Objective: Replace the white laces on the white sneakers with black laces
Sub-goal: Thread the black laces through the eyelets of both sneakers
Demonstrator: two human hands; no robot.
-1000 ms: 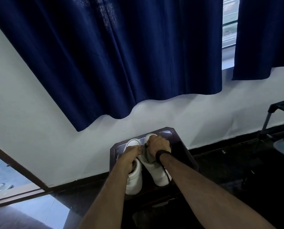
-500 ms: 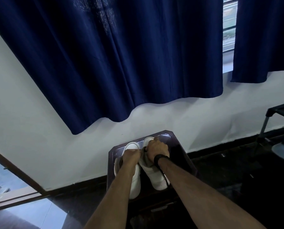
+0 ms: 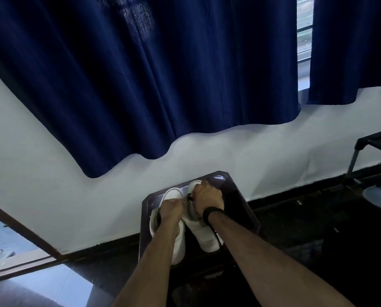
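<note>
Two white sneakers stand side by side on a dark stool (image 3: 240,196), toes pointing at the wall. My left hand (image 3: 171,210) lies closed over the left sneaker (image 3: 178,247). My right hand (image 3: 207,200), with a black band on its wrist, is closed over the front of the right sneaker (image 3: 205,235). A short bit of black lace (image 3: 190,197) shows between the two hands, and a thin black strand (image 3: 217,238) runs down the right sneaker's side. My hands hide the eyelets, so what each finger pinches cannot be made out.
A white wall with a black skirting sits just behind the stool, under dark blue curtains (image 3: 163,74). A dark metal rack (image 3: 366,147) stands at the right. The floor is dark and glossy; a doorway (image 3: 12,251) opens at the lower left.
The camera has tipped slightly, so the stool and shoes sit a little higher in view. Both hands have drawn closer together over the shoes' fronts and stay closed.
</note>
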